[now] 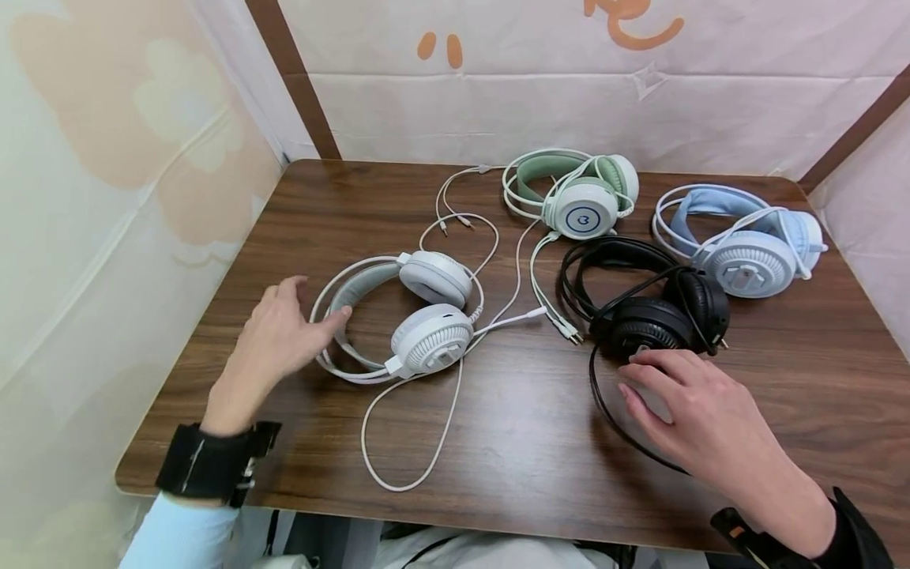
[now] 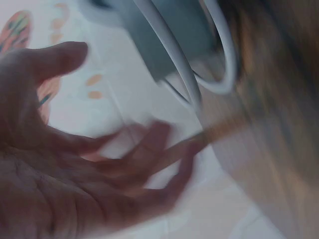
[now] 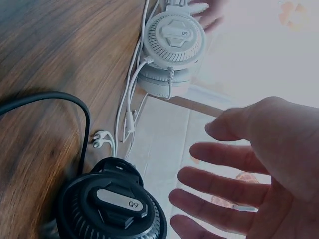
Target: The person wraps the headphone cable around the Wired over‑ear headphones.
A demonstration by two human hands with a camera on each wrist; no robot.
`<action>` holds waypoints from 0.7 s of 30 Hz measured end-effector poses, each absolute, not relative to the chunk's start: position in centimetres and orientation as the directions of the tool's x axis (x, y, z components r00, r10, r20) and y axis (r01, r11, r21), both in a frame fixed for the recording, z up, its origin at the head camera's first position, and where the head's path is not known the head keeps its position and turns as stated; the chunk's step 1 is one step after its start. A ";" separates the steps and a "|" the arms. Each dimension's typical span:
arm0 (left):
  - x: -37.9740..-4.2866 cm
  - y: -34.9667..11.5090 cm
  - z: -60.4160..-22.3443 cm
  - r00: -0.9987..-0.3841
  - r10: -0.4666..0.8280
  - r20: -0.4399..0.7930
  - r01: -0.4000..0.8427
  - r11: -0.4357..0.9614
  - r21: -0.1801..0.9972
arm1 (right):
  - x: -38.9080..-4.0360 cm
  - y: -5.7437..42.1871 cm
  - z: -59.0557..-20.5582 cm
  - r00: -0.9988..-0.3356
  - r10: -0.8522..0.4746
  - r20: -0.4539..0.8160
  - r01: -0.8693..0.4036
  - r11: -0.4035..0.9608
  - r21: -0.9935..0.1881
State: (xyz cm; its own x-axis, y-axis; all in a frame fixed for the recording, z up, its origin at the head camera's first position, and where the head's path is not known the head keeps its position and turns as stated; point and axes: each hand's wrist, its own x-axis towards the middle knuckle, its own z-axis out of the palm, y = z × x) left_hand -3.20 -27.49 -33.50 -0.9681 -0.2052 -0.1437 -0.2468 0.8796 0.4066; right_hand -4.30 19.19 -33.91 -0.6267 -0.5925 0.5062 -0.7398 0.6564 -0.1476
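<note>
White headphones (image 1: pixel 435 340) with a grey-padded headband lie on the wooden table, left of its middle. My left hand (image 1: pixel 277 336) is at their headband, thumb over the band in the head view. In the blurred left wrist view that hand (image 2: pixel 70 169) has loosely bent fingers with nothing between them, below the headband (image 2: pixel 164 45). Over on the right, my right hand (image 1: pixel 704 411) is just in front of black headphones (image 1: pixel 643 324). Its fingers are spread and hold nothing in the right wrist view, beside the black earcup (image 3: pixel 119 204); whether any fingertip touches it I cannot tell.
Green-and-white headphones (image 1: pixel 583 209) sit at the back, and light blue headphones (image 1: pixel 753 257) at the back right. A white cable (image 1: pixel 408 486) loops toward the front edge of the table (image 1: pixel 526 466). A black cable (image 1: pixel 618 423) runs beneath the right hand. Cloth walls stand behind and to the left.
</note>
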 end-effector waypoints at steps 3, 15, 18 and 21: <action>-5.1 -28.5 -34.0 -0.896 -0.267 -0.354 -0.374 0.884 0.281 | -4.2 19.0 -34.0 -0.611 -0.615 0.499 -0.757 0.638 -0.141; -9.1 -29.6 -33.8 -0.900 -0.091 -0.426 -0.402 0.549 0.732 | -4.3 17.9 -35.1 -0.528 -0.709 0.467 -0.832 0.541 -0.121; -9.6 -29.7 -34.5 -0.883 -0.103 -0.459 -0.459 0.403 0.792 | -4.4 17.4 -35.3 -0.522 -0.731 0.440 -0.841 0.526 -0.125; -9.8 -30.0 -35.0 -0.846 -0.099 -0.525 -0.525 0.334 0.783 | -4.7 16.9 -35.3 -0.520 -0.745 0.418 -0.845 0.519 -0.128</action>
State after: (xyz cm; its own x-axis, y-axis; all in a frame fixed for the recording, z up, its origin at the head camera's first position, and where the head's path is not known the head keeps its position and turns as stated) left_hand -9.85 -30.03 -34.97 -0.8456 -0.0990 -0.5246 -0.5249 0.3338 0.7830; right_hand -4.67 16.94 -35.31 -0.5203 -0.7449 0.4176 -0.8454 0.5185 -0.1284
